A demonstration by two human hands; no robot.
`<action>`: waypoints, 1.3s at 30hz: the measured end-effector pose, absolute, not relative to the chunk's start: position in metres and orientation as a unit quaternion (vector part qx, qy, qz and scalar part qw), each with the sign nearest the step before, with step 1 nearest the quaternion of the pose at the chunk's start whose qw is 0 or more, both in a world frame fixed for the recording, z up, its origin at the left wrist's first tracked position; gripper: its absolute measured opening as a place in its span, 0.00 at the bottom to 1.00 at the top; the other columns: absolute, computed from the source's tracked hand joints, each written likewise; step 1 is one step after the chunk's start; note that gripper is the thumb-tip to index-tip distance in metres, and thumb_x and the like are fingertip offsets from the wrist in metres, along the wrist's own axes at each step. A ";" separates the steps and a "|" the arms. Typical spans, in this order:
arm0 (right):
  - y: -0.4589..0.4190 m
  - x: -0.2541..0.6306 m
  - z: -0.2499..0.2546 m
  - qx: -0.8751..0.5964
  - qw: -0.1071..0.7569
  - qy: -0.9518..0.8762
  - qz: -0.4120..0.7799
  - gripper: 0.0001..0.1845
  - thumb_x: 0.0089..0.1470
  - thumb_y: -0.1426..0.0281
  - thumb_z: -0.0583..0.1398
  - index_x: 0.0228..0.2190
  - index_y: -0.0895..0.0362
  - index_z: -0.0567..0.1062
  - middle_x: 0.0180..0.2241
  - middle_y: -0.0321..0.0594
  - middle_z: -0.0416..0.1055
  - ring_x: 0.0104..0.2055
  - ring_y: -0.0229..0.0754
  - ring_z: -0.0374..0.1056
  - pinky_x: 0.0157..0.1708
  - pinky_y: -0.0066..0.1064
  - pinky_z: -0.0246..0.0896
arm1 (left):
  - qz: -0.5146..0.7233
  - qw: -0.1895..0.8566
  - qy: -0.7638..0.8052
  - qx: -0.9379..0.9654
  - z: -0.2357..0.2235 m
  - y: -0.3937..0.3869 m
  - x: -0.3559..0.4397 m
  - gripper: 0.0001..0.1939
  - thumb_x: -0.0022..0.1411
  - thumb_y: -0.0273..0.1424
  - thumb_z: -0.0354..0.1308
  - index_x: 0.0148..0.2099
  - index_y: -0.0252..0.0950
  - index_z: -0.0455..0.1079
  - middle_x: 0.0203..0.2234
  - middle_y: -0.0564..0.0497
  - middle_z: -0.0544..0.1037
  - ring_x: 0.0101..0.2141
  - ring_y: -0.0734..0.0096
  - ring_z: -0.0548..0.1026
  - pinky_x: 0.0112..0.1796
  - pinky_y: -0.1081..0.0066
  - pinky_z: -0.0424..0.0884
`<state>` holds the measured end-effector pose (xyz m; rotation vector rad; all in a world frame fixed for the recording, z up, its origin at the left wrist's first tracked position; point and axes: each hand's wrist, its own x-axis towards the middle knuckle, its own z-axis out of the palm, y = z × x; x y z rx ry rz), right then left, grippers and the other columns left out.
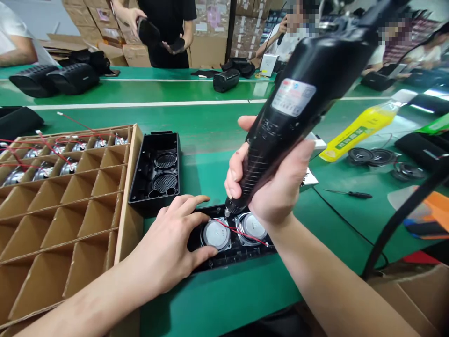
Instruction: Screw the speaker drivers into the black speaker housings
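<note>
- Our left hand is pressing flat with its fingers spread wide. It is bracing the left end of the black speaker housing rather than gripping it, and the thumb is reaching toward the nearer driver.
- Our right hand is wrapping firmly around an electric screwdriver, which is slanting down from the upper right. Its bit is meeting the far edge of the housing, just above the gap between the drivers; the exact contact is partly hidden.
- The housing is lying open side up on the green workbench, its long axis running left to right across our view. Our left hand is the nearer to its left end, while our right hand is working over its middle.
- Inside, two speaker drivers are sitting side by side, with a red wire crossing them.
- To our left, a cardboard divider tray is holding more wired drivers, and a second housing is lying beside it.
- To our right, a small screwdriver and a yellow packet are lying on the bench — across from us, a co-worker's hands are handling a black housing.
</note>
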<state>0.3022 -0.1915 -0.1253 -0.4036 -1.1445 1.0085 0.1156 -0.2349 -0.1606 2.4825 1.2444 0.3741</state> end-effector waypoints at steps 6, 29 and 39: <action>-0.195 0.304 -0.126 -0.166 0.698 -0.524 0.460 0.31 0.69 0.41 0.49 0.51 0.51 0.75 0.24 0.34 0.66 0.17 0.36 0.59 0.15 0.30 0.56 | 0.132 0.187 0.450 0.863 -0.160 -0.235 0.116 0.16 0.58 0.36 0.73 0.47 0.41 0.79 0.65 0.44 0.70 0.62 0.43 0.67 0.56 0.39 0.72; -0.191 0.303 -0.133 -0.180 0.673 -0.537 0.476 0.33 0.67 0.38 0.49 0.52 0.52 0.71 0.24 0.33 0.67 0.17 0.37 0.61 0.14 0.29 0.56 | 0.118 0.208 0.451 0.860 -0.157 -0.234 0.117 0.16 0.59 0.35 0.73 0.49 0.42 0.78 0.64 0.44 0.70 0.61 0.43 0.67 0.55 0.38 0.71; -0.192 0.297 -0.146 -0.140 0.633 -0.561 0.515 0.29 0.68 0.42 0.52 0.45 0.55 0.70 0.27 0.35 0.67 0.19 0.34 0.62 0.18 0.26 0.58 | 0.087 0.192 0.457 0.864 -0.153 -0.233 0.118 0.17 0.57 0.34 0.74 0.49 0.41 0.79 0.61 0.43 0.73 0.58 0.43 0.71 0.53 0.42 0.74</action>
